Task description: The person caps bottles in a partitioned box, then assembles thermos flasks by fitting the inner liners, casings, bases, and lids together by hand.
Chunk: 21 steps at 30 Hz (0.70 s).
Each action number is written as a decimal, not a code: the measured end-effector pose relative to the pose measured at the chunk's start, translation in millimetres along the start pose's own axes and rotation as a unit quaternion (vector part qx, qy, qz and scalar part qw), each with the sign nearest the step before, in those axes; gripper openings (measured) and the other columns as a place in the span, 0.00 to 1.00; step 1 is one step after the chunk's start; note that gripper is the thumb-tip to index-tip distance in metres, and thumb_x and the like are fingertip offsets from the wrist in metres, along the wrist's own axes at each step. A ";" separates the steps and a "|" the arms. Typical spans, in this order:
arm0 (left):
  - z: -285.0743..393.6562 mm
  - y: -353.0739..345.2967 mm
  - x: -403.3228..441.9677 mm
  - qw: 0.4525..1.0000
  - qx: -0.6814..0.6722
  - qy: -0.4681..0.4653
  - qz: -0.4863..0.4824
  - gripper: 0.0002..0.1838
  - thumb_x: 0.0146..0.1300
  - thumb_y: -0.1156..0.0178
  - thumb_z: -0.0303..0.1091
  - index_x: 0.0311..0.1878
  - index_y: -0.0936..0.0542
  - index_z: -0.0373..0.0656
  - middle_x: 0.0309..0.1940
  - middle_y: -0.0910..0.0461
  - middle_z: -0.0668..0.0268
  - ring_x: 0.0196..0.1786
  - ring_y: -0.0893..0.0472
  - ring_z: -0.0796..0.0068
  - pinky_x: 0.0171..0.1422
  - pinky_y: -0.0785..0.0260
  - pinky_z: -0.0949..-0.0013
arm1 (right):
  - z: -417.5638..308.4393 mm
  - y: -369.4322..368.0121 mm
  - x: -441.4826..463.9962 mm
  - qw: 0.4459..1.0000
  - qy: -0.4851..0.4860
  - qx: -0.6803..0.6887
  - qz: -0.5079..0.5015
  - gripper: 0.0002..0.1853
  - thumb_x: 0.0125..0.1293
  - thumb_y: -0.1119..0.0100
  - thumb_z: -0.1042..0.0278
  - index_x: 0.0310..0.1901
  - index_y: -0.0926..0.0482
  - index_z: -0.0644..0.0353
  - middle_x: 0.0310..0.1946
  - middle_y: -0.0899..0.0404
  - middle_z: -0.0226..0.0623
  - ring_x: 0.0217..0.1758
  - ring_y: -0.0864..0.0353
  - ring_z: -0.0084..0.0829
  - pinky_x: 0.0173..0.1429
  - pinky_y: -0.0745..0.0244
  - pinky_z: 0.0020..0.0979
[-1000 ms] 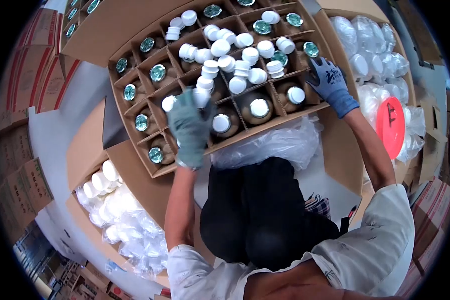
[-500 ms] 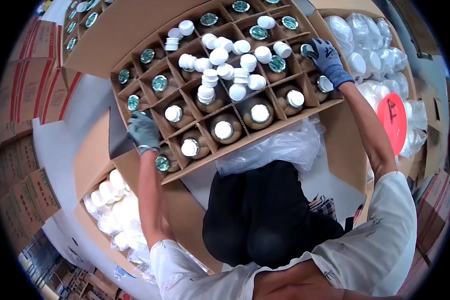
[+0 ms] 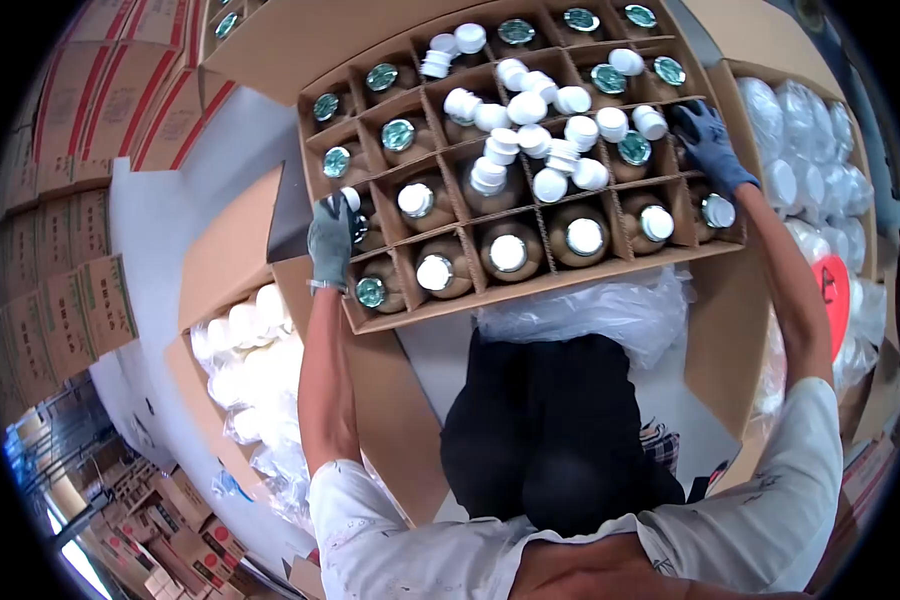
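A divided cardboard box [image 3: 530, 278] holds several brown bottles [image 3: 578, 250], some topped with teal seals [image 3: 398, 135] and others with white caps [image 3: 508, 253]. At the box's left side, my left hand [image 3: 330, 240], in a grey glove, has its fingers closed around a white cap [image 3: 351, 198] at a bottle's top. On the right side, my right hand [image 3: 712, 148], in a blue-grey glove with dark fingertips, reaches into a compartment. Its fingers curl over the bottle top there and hide it. Loose white caps [image 3: 530, 107] lie heaped across the bottles and dividers.
An open carton [image 3: 245, 480] with bagged white caps stands at lower left. Another carton at right holds bagged caps [image 3: 800, 150] and a red disc [image 3: 832, 300]. Clear plastic [image 3: 590, 315] lies between the box and my knees. Stacked cartons [image 3: 100, 110] stand at far left.
The view has shifted, so the box appears farther right. A white cap now shows at my left fingers, where none was visible before. My right fingers now cover the teal bottle top beside them.
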<state>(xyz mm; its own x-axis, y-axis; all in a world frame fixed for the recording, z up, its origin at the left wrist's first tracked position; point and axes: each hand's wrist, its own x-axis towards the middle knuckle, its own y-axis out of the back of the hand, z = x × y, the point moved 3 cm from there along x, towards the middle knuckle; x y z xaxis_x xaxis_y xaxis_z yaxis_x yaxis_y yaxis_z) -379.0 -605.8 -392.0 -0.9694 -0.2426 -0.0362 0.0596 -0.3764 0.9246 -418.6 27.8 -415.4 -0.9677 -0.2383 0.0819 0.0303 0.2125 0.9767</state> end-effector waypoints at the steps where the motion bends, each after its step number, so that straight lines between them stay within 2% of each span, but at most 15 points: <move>1: 5.5 13.6 -15.4 0.997 0.068 0.012 0.018 0.20 0.70 0.53 0.51 0.51 0.27 0.44 0.34 0.19 0.48 0.37 0.19 0.46 0.40 0.29 0.50 | 4.8 -2.1 2.6 0.999 0.014 0.049 0.009 0.20 0.59 0.38 0.62 0.53 0.25 0.56 0.52 0.28 0.46 0.53 0.29 0.51 0.58 0.32 0.44; 2: 9.6 17.5 -28.0 0.997 0.079 -0.028 0.004 0.25 0.68 0.52 0.53 0.57 0.31 0.43 0.34 0.19 0.47 0.39 0.18 0.48 0.43 0.28 0.51 | 11.8 -2.8 0.8 0.995 0.023 0.094 0.016 0.19 0.60 0.38 0.63 0.52 0.25 0.56 0.50 0.27 0.45 0.52 0.28 0.49 0.57 0.32 0.44; 3: 11.2 16.0 -34.5 0.990 0.137 -0.041 -0.010 0.25 0.68 0.51 0.52 0.58 0.32 0.42 0.32 0.19 0.48 0.38 0.18 0.49 0.41 0.27 0.51 | 16.6 -2.6 4.4 0.992 0.047 0.111 0.034 0.18 0.60 0.38 0.63 0.51 0.24 0.58 0.47 0.25 0.45 0.50 0.26 0.48 0.57 0.31 0.42; 4: 12.6 12.8 -40.7 0.980 0.192 -0.054 -0.024 0.25 0.68 0.50 0.50 0.59 0.32 0.42 0.31 0.19 0.49 0.36 0.18 0.50 0.40 0.27 0.52 | 5.9 6.6 7.8 0.994 0.018 0.104 0.029 0.19 0.60 0.39 0.63 0.52 0.25 0.58 0.47 0.25 0.45 0.50 0.26 0.48 0.57 0.31 0.42; 6: 19.5 11.9 -43.2 0.969 0.239 -0.059 -0.006 0.24 0.67 0.48 0.49 0.58 0.32 0.41 0.28 0.18 0.51 0.32 0.17 0.51 0.36 0.26 0.52 | -29.0 39.1 22.6 0.996 -0.044 0.076 0.031 0.20 0.60 0.39 0.63 0.52 0.25 0.59 0.47 0.24 0.45 0.51 0.26 0.48 0.57 0.31 0.42; 7: 22.3 11.2 -44.0 0.964 0.257 -0.066 -0.024 0.22 0.68 0.50 0.48 0.54 0.30 0.40 0.26 0.18 0.51 0.30 0.18 0.51 0.33 0.27 0.52 | -15.5 28.2 34.6 0.987 -0.005 0.124 0.104 0.20 0.61 0.40 0.62 0.54 0.26 0.58 0.47 0.24 0.46 0.53 0.26 0.49 0.58 0.31 0.42; 9: 31.4 7.6 -39.3 0.948 0.305 -0.063 -0.060 0.21 0.68 0.52 0.49 0.46 0.27 0.38 0.25 0.18 0.52 0.30 0.16 0.55 0.33 0.26 0.55 | -9.0 27.8 51.7 0.984 -0.013 0.056 0.167 0.22 0.60 0.38 0.61 0.55 0.26 0.57 0.49 0.25 0.49 0.53 0.26 0.51 0.56 0.30 0.43; 10: 32.0 5.3 -32.4 0.937 0.339 -0.054 -0.065 0.21 0.68 0.53 0.49 0.43 0.26 0.37 0.25 0.18 0.52 0.31 0.16 0.56 0.33 0.25 0.56 | -28.2 44.6 59.8 0.985 -0.057 0.070 0.146 0.23 0.59 0.37 0.60 0.55 0.26 0.57 0.49 0.25 0.50 0.53 0.26 0.51 0.56 0.29 0.44; 11: 24.9 -3.3 -19.6 0.930 0.353 -0.077 -0.063 0.21 0.67 0.53 0.50 0.41 0.25 0.38 0.25 0.17 0.53 0.32 0.16 0.57 0.34 0.25 0.57 | -20.0 40.1 76.9 0.986 -0.028 0.122 0.110 0.24 0.58 0.37 0.58 0.55 0.27 0.55 0.49 0.26 0.51 0.54 0.27 0.52 0.56 0.29 0.44; 13: 3.5 -25.7 9.4 0.912 0.390 -0.115 -0.048 0.22 0.67 0.53 0.51 0.37 0.23 0.38 0.25 0.17 0.54 0.33 0.15 0.57 0.36 0.24 0.58 | -20.6 31.1 95.7 0.989 0.047 0.050 0.129 0.28 0.56 0.36 0.58 0.59 0.29 0.51 0.53 0.29 0.49 0.53 0.26 0.52 0.58 0.29 0.44; 14: 1.2 -29.0 15.7 0.913 0.388 -0.115 -0.057 0.23 0.67 0.53 0.51 0.36 0.23 0.39 0.25 0.17 0.54 0.33 0.15 0.57 0.36 0.24 0.58 | -28.0 27.7 100.4 0.990 0.092 0.039 0.097 0.31 0.55 0.35 0.58 0.62 0.32 0.46 0.55 0.31 0.49 0.53 0.26 0.52 0.58 0.29 0.45; 16: 0.2 -27.6 20.8 0.911 0.389 -0.110 -0.078 0.23 0.67 0.54 0.52 0.33 0.22 0.40 0.26 0.17 0.54 0.33 0.15 0.57 0.38 0.25 0.58 | -40.5 16.3 108.4 0.995 0.097 0.024 0.017 0.33 0.53 0.34 0.58 0.62 0.33 0.43 0.56 0.33 0.50 0.52 0.26 0.54 0.56 0.27 0.46; 17: -0.5 -25.2 19.3 0.903 0.405 -0.111 -0.093 0.24 0.65 0.52 0.55 0.36 0.23 0.40 0.26 0.17 0.54 0.33 0.15 0.58 0.39 0.25 0.57 | -43.6 16.1 112.8 0.998 0.066 -0.006 -0.012 0.34 0.50 0.31 0.60 0.60 0.34 0.49 0.55 0.31 0.51 0.52 0.25 0.53 0.55 0.27 0.46; 20: 71.5 11.2 -4.3 0.913 0.374 -0.132 -0.098 0.22 0.64 0.47 0.54 0.37 0.24 0.41 0.29 0.17 0.55 0.33 0.16 0.58 0.39 0.25 0.57 | -36.3 28.0 111.8 0.990 0.045 0.039 0.127 0.34 0.48 0.29 0.61 0.57 0.34 0.55 0.52 0.28 0.51 0.50 0.24 0.51 0.54 0.26 0.46; 21: 113.8 23.6 -12.8 0.935 0.312 -0.152 -0.070 0.21 0.64 0.47 0.53 0.44 0.24 0.42 0.32 0.17 0.55 0.35 0.17 0.56 0.40 0.26 0.56 | -38.2 42.7 104.8 0.983 0.020 0.034 0.181 0.33 0.48 0.29 0.62 0.56 0.34 0.58 0.48 0.26 0.51 0.50 0.24 0.51 0.53 0.26 0.46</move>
<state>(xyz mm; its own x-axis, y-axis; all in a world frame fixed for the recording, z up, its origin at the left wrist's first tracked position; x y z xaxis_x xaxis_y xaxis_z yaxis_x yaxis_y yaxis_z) -392.2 -509.8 -326.5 -0.9859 0.0711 -0.1517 -0.1315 0.2326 0.9636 -509.1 -24.3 -357.5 -0.8861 -0.1723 0.4304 0.3525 0.3527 0.8668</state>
